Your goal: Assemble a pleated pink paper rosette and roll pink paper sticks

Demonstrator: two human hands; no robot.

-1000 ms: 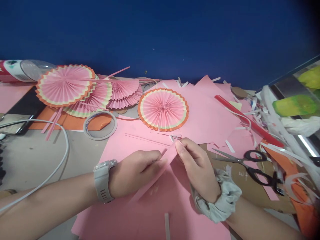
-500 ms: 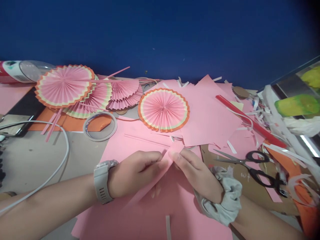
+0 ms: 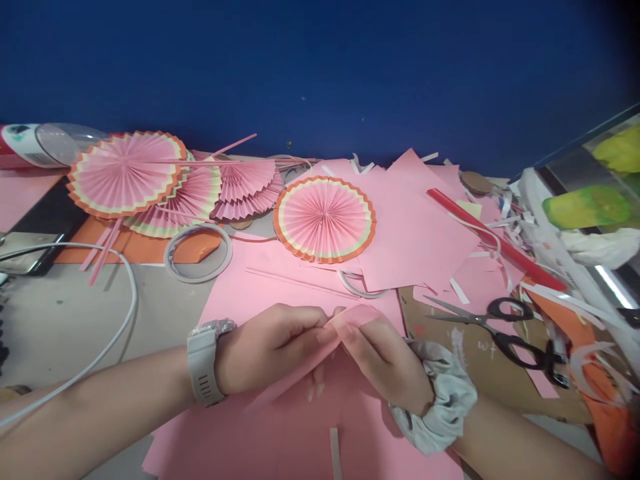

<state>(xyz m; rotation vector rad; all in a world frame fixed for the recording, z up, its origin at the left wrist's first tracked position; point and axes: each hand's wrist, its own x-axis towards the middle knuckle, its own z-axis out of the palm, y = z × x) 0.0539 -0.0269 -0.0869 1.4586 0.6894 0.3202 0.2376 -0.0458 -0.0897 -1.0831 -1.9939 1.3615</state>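
A narrow pink paper strip [image 3: 300, 379] runs diagonally between my hands, above large pink sheets [image 3: 280, 440]. My left hand [image 3: 280, 347], with a watch at the wrist, pinches the strip between thumb and curled fingers. Closed on its upper end is my right hand [image 3: 385, 353], thumb pressed on the paper and a scrunchie round the wrist. Part of the strip is hidden by the fingers. Just beyond the hands lies a round pleated paper fan [image 3: 325, 219] in pink with yellow and orange edges. A tape roll [image 3: 367, 292] is partly visible near it.
More pleated fans [image 3: 127, 170] and a white tape roll [image 3: 197, 277] lie at the left, with a bottle [image 3: 35, 145] behind. Scissors [image 3: 493, 320] rest open on cardboard at the right, near a red strip [image 3: 500, 243] and paper scraps. A white cable [image 3: 133, 293] loops at the left.
My right hand has shifted slightly down and turned, and the strip's upper end now bends over to the right. My left hand keeps its grip. The tape roll beyond the hands shows more.
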